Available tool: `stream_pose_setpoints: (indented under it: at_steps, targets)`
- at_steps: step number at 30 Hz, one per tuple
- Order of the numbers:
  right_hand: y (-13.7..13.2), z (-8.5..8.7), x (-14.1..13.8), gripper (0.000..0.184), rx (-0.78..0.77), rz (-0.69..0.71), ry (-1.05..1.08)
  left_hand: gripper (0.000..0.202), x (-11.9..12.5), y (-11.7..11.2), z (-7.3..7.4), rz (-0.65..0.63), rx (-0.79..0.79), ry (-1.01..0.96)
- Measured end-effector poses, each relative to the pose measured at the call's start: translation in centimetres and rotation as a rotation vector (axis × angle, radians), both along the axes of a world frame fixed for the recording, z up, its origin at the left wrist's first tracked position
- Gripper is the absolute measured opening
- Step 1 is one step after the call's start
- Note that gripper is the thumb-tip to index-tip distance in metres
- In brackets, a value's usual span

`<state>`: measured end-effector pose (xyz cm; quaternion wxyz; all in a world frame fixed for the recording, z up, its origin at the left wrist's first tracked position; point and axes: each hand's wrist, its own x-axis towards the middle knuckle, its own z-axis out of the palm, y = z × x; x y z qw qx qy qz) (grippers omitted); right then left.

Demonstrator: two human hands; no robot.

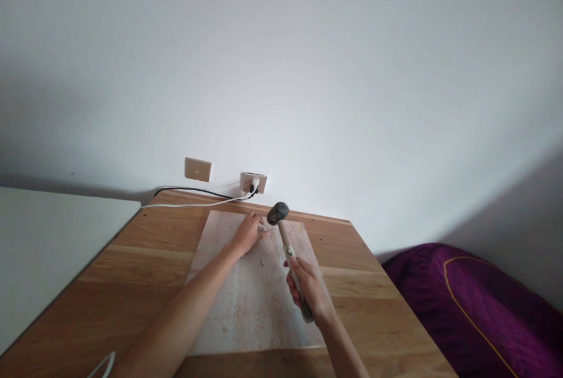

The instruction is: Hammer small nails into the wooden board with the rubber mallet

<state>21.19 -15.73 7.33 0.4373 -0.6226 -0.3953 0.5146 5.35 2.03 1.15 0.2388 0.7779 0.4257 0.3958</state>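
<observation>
Wall socket [245,181] with plugs [255,183] inside, right grip [305,285] tight around a hammer [284,235], left grip [248,232] unclear

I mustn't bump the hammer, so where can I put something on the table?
Bare wood shows on the table right of the pale board, toward the purple cloth, and left of the board, before the white surface. It's crowded at the board, with left hand, right hand and hammer, and at the back left, where a white cable and black cable run.
</observation>
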Motion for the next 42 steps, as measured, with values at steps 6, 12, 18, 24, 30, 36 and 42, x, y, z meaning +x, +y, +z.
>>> stream_pose_setpoints:
  at_steps: [6, 12, 18, 24, 30, 36, 42]
  targets:
    - [-0.2, 0.6, 1.0, 0.073, 0.036, -0.079, 0.057, 0.007, 0.1, 0.0, 0.4, -0.029, -0.040, 0.060]
    - [-0.4, 1.8, 0.8, 0.066, 0.128, -0.055, 0.087, 0.056, 0.2, -0.2, 0.2, 0.014, 0.012, 0.061]
    - [-0.1, 0.0, -0.5, 0.067, -0.008, 0.032, 0.007, 0.061, 0.2, -0.3, 0.0, 0.035, 0.016, 0.036]
    - [-0.3, -0.6, -0.1, 0.066, 0.127, -0.134, 0.105, 0.010, 0.0, -0.3, 0.7, 0.030, -0.010, 0.029]
    - [-1.0, 0.3, 0.4, 0.068, 0.107, -0.188, 0.100, 0.008, 0.1, -0.1, 0.7, -0.024, -0.049, 0.052]
    - [-1.2, 1.0, -1.1, 0.066, 0.164, -0.139, 0.042, 0.053, 0.3, 0.3, 0.4, -0.001, -0.049, -0.114]
    - [-0.2, -0.9, -1.3, 0.069, -0.005, 0.036, -0.109, 0.028, -0.5, 0.3, 1.9, 0.109, -0.155, -0.335]
